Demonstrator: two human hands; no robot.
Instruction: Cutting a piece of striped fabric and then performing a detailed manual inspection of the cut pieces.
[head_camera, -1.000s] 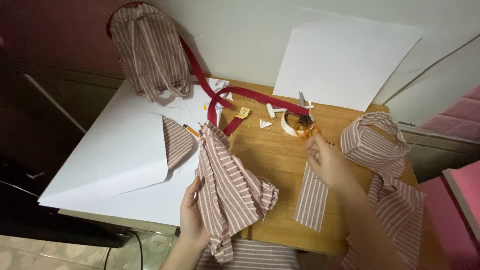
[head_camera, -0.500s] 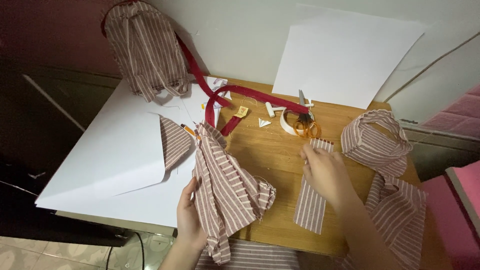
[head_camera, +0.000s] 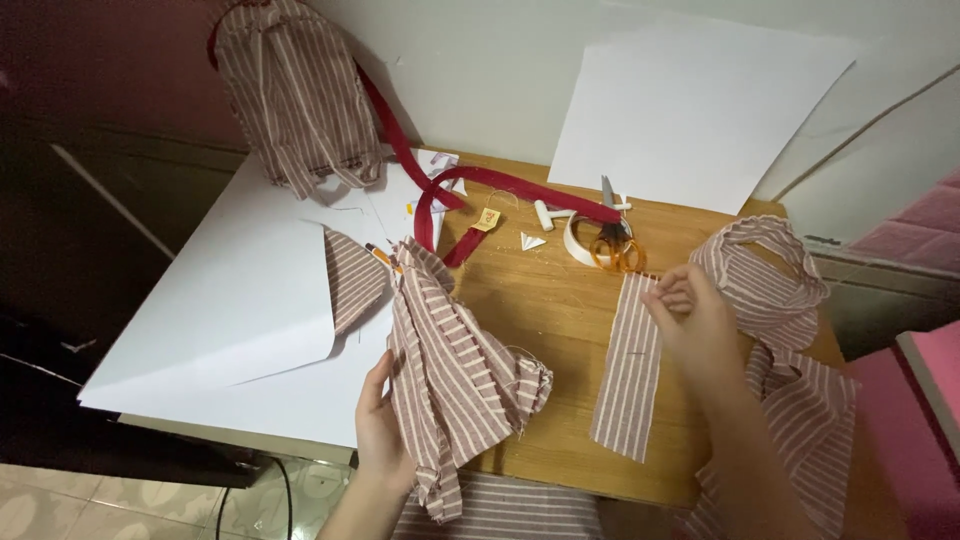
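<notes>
My left hand grips a bunched piece of brown-and-white striped fabric, held upright over the front of the wooden table. My right hand pinches the top right edge of a flat striped fabric strip lying on the wood. Orange-handled scissors lie just beyond the strip, on a roll of white tape.
Large white paper sheets cover the left side; another sheet leans on the wall. A striped backpack stands at the back left with a dark red strap trailing out. More striped fabric is piled at the right.
My right hand has come back from the scissors toward me and now grips the top of the flat strip. The left hand still holds the bunched fabric.
</notes>
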